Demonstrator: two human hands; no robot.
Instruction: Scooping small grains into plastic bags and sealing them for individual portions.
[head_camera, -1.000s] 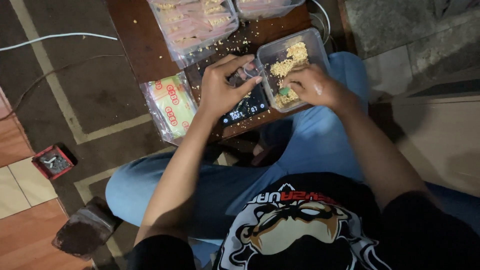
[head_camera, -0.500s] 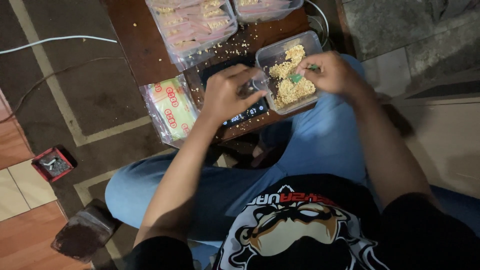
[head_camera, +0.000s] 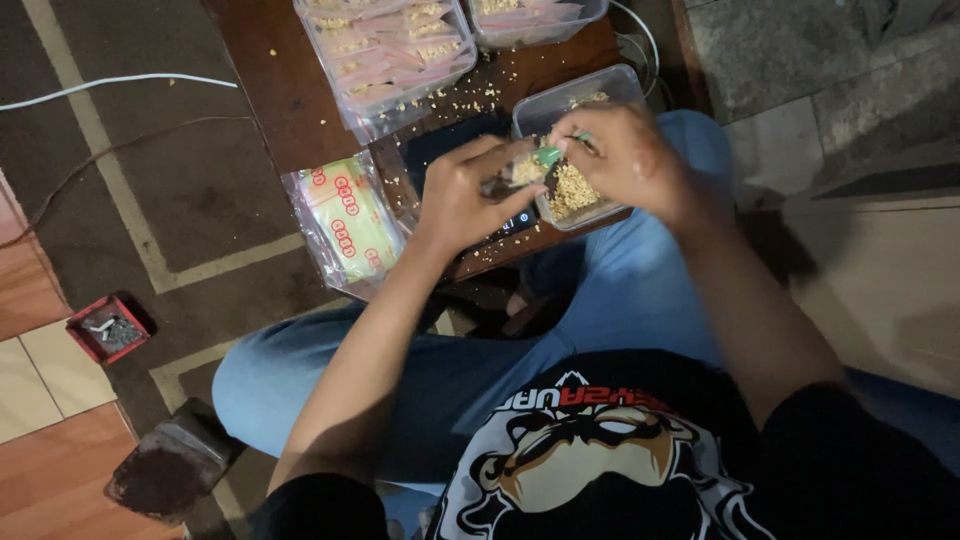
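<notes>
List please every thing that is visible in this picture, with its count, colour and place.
table: one, dark brown, top centre
crumb tub: one, clear, pale crumbs inside, table's right edge, under the hands
packet tub: one, clear, full of small filled packets, top centre
second tub: one, clear, top edge, partly cut off
scale: one, black, lit display, between the hands and the table's near edge
bag stack: one, clear wrap, yellow-green with red marks, table's left corner
tray: one, red, floor, left
cables: two, one white and one dark, floor, upper left
green piece: one, between the fingertips
left hand: over the scale
right hand: over the crumb tub
</notes>
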